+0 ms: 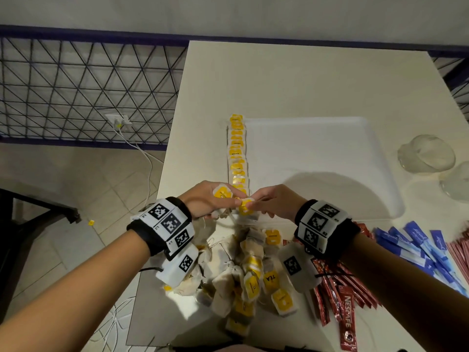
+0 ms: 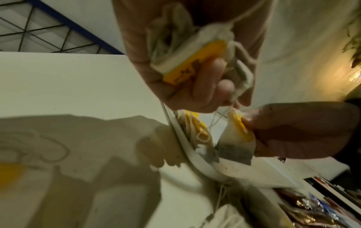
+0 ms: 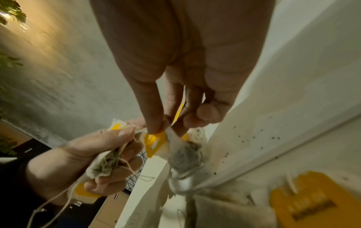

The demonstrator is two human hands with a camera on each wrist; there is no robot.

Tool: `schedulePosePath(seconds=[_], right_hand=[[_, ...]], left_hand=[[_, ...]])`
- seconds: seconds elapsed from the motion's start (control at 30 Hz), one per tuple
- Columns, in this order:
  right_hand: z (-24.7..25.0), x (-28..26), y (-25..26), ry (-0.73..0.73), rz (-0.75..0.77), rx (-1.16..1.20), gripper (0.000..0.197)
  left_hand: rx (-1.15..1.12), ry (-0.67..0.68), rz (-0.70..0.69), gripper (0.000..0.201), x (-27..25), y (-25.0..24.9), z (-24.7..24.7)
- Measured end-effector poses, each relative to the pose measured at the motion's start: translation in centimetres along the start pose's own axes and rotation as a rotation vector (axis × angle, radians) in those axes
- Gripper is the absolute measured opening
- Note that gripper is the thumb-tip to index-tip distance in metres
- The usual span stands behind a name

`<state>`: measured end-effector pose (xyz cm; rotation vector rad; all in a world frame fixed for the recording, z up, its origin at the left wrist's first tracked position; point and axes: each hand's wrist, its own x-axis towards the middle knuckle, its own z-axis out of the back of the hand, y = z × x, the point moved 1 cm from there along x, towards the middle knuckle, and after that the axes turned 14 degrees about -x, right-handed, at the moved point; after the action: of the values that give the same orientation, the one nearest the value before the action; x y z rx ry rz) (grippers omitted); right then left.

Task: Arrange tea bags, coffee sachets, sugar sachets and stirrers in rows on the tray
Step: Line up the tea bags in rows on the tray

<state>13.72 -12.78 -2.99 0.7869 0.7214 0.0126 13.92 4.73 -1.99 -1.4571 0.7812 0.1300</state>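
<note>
1. The white surface (image 1: pixel 304 80) holds a white tray (image 1: pixel 317 148) past both hands.
2. A row of tea bags (image 1: pixel 237 151) lies just past the fingers.
3. The left hand (image 1: pixel 205 199) grips a bunch of tea bags (image 2: pixel 187 50).
4. The right hand (image 1: pixel 276 201) pinches one tea bag (image 3: pixel 183 155).

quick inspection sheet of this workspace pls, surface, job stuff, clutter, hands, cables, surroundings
surface: white table, tea dust specks by the tray edge.
job's things: tray with one row of tea bags along its left edge; tea bag pile, coffee sachets, blue sachets off the tray.
clutter: two glass bowls.
hands: left hand grips a tea bag bunch; right hand pinches one tea bag.
cables: white cable from a wall socket.
surroundings: wire grid railing, tiled floor.
</note>
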Motion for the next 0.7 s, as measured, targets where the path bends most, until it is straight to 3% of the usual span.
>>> schedulePosePath(seconds=[0.13, 0.23, 0.37, 0.5, 0.7], right_hand=[[-0.1, 0.0, -0.2, 0.029, 0.020, 0.005, 0.023], [0.0, -0.1, 0.0, 0.052, 0.036, 0.011, 0.021], [0.6, -0.3, 0.4, 0.082, 0.088, -0.020, 0.003], [1.0, -0.5, 0.9, 0.086, 0.137, 0.026, 0.015], [0.7, -0.4, 1.2, 0.056, 0.151, 0.165, 0.014]], left_hand=[[-0.031, -0.074, 0.026, 0.006, 0.4, 0.7, 0.1], [-0.102, -0.041, 0.076, 0.005, 0.3, 0.7, 0.1], [-0.161, -0.034, 0.096, 0.006, 0.2, 0.5, 0.3], [-0.206, -0.069, 0.079, 0.006, 0.3, 0.6, 0.5], [-0.209, -0.205, 0.145, 0.008, 0.9, 1.0, 0.7]])
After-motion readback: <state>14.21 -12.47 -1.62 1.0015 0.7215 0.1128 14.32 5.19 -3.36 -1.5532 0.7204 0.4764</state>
